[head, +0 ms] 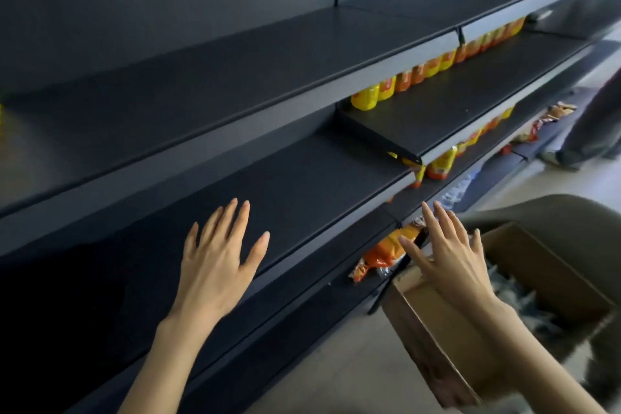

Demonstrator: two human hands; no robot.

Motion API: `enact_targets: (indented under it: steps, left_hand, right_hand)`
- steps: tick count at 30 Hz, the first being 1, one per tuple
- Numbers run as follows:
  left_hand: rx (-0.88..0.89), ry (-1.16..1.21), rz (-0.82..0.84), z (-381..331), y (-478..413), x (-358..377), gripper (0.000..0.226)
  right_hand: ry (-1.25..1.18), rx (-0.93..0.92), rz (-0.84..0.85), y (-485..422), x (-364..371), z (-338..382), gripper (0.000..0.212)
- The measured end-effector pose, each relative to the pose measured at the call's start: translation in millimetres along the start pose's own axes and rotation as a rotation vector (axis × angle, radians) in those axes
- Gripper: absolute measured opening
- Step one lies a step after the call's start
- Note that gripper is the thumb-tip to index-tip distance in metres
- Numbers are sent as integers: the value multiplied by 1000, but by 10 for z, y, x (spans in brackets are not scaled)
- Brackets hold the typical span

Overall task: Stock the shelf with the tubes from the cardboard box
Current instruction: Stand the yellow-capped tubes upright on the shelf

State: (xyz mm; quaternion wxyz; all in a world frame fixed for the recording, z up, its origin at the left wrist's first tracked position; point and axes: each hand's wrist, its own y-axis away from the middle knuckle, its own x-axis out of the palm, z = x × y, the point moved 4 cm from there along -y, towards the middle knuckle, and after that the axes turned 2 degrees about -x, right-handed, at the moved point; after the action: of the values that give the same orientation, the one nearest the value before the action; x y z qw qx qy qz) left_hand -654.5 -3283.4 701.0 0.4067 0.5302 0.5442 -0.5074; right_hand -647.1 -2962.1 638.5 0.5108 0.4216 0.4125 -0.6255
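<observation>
Both hands empty, fingers spread flat. Left hand (218, 255) over bare dark shelf (302, 178), centre of frame. Right hand (450, 255) above near corner of cardboard box (544, 265), lower right. Tubes (524, 306) inside box, blurred grey heap; none on shelf yet. Risk: right hand catches raised flap (437, 346) on reach-in, box tips, tubes spill onto floor (336, 363).

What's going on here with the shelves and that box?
A person is stocking a store shelf, and at this moment both hands are open and hold nothing. The left hand is spread over the dark shelf, which has no tubes on it yet. The right hand is stretched out above the near edge of an open cardboard box, whose greyish contents are too blurred to make out. Yellow and orange packs line the shelves further right.
</observation>
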Motion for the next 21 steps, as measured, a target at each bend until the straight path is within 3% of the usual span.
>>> enact_targets:
  steps: [11, 21]
  left_hand:
    - [255, 31, 148, -1238, -676, 816, 86]
    - [522, 78, 364, -2152, -1329, 1544, 79]
  right_hand:
    - [-39, 365, 0, 406, 148, -1354, 88]
    - [-74, 790, 82, 791, 634, -1917, 81]
